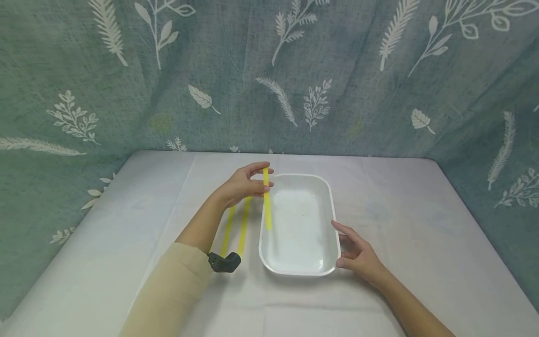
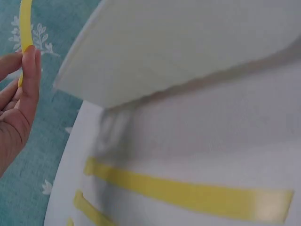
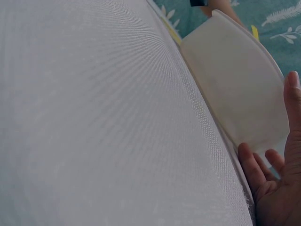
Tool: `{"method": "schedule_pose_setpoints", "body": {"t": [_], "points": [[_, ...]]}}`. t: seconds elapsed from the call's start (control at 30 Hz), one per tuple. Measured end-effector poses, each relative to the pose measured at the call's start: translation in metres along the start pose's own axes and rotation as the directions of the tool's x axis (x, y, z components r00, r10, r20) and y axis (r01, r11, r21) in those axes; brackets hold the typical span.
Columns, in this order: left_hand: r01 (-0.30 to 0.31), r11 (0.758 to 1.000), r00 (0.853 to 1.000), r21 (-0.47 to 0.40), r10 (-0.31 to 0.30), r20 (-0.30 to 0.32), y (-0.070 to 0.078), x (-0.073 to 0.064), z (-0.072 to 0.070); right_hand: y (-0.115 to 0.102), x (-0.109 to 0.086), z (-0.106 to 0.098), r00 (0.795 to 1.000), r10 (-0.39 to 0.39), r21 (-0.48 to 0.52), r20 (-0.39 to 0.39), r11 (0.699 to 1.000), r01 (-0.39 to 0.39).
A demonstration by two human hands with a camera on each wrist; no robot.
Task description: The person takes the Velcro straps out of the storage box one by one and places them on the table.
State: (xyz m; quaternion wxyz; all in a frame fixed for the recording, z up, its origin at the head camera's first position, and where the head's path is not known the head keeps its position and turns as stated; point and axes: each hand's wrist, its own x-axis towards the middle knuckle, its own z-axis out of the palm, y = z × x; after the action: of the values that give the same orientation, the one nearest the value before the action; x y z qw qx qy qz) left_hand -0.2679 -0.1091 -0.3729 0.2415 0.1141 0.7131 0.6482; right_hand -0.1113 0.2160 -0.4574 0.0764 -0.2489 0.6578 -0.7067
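Upright on the table sits a white rectangular tray (image 1: 301, 220) with rounded corners and nothing inside. My left hand (image 1: 246, 183) pinches a narrow yellow strip (image 1: 267, 210) near its upper end; the strip hangs over the tray's left rim. In the left wrist view, thumb and fingers (image 2: 30, 70) close on that strip. My right hand (image 1: 358, 252) rests against the tray's right side near the front corner, fingers relaxed along the wall. The right wrist view shows its fingertips (image 3: 249, 160) at the foot of the tray wall and its thumb raised.
Left of the tray, yellow strips (image 1: 244, 229) lie lengthwise on the white cloth-covered table (image 1: 105, 262), partly hidden by my left arm. A black device (image 1: 224, 262) is worn on my left wrist. Behind the table hangs a green leaf-patterned curtain (image 1: 236, 61).
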Motion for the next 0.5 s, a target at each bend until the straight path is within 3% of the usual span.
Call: {"method": "schedule_pose_setpoints", "body": {"t": [0.27,0.5], "points": [[0.005,1.000,1.000,0.026,-0.004,-0.016,-0.012,-0.015,-0.022,0.001,-0.001,0.000,1.000,0.000,0.003,-0.006,1.000,0.000],[-0.009,0.999,1.000,0.038,0.010,-0.004,-0.013,-0.028,-0.038,0.000,-0.001,-0.001,1.000,0.015,-0.014,-0.010,1.000,-0.015]]}}
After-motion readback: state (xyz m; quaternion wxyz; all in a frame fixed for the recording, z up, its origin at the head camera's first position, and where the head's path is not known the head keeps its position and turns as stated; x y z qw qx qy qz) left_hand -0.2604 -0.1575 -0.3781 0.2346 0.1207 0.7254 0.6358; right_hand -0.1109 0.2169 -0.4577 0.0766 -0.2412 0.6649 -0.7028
